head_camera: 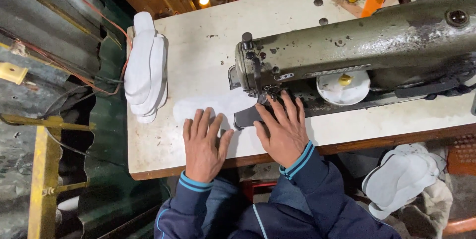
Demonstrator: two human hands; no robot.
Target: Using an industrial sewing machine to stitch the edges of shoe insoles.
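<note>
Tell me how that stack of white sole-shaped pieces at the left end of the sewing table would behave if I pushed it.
The stack of white pieces looks thin, flat and probably light, so layers would likely slide apart. It overhangs the table edge, so a leftward push could spill it.

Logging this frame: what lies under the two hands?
A white sole-shaped piece lies flat under the left hand and right hand, reaching the sewing machine needle. The palms hide its near edge.
</note>
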